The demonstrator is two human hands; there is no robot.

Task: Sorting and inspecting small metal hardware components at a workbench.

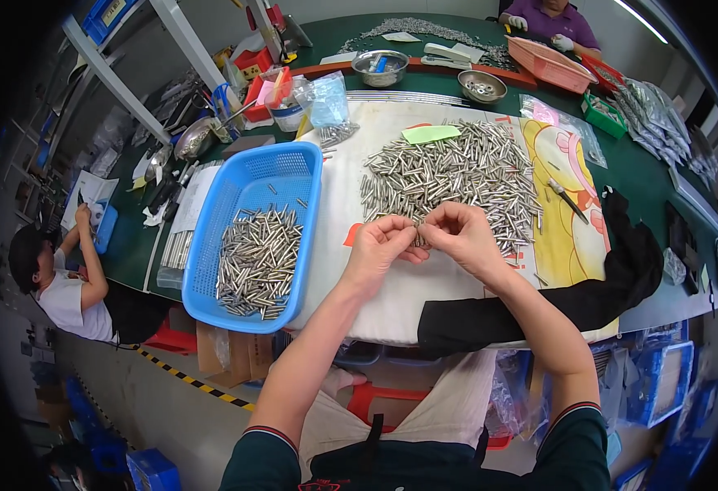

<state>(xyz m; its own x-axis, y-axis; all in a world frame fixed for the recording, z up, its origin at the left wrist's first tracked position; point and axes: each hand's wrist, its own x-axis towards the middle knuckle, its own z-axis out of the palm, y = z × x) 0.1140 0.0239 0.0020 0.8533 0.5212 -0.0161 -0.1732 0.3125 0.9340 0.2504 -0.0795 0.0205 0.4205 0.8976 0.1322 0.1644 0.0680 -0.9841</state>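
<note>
My left hand (381, 250) and my right hand (465, 237) meet at the near edge of a large pile of slim, silvery metal pins (457, 176). Both are closed, thumb and fingertips pinched together almost touching each other. Whatever sits between the fingertips is too small and too covered to make out. A light green slip of paper (431, 133) lies on top of the pile. To the left of my hands stands a blue plastic basket (315, 192), holding a heap of similar metal pins (261, 262).
A black cloth (522, 315) lies along the front edge near my right forearm. A dark-handled tool (570, 203) rests on the yellow printed cloth (551, 245). Metal bowls (380, 79) stand at the back. One person (551, 24) works across the table, another (64, 278) at far left.
</note>
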